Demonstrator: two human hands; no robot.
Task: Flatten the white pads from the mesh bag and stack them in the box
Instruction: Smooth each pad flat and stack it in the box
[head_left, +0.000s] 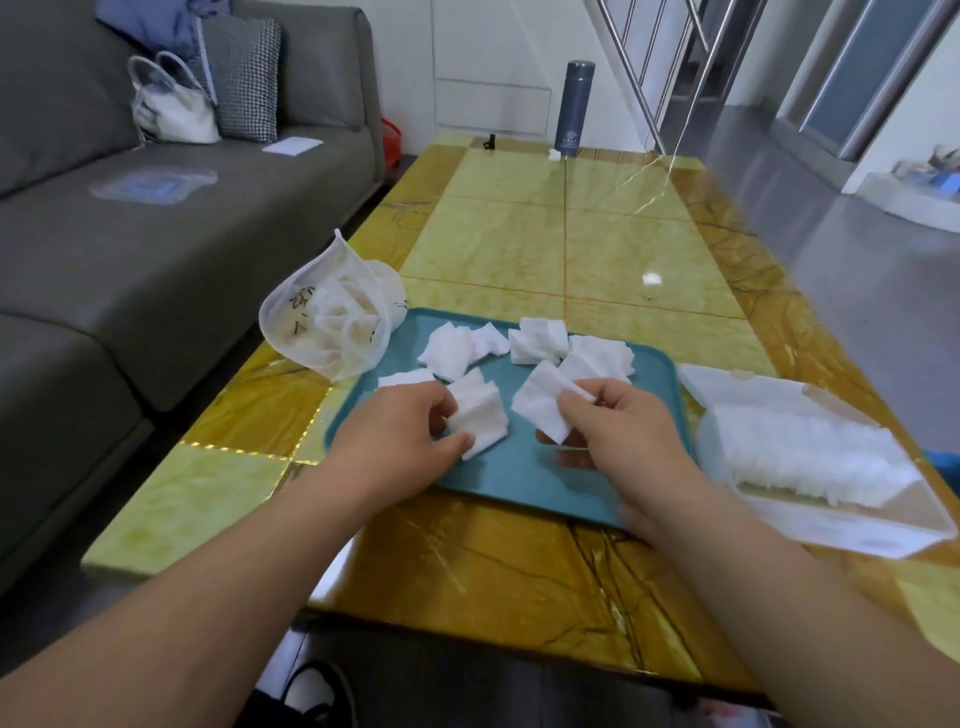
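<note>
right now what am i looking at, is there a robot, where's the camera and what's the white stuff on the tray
No machine here: the one picture comes from a camera worn on a person's head, looking down at their own bare arms. The left hand pinches one crumpled white pad, the right hand pinches a second pad, both over a teal tray on a yellow stone-look table. More loose pads lie on the tray. The mesh bag, with pads inside, sits at the tray's far-left corner; the translucent box with flat pads stacked inside is on the right.
</note>
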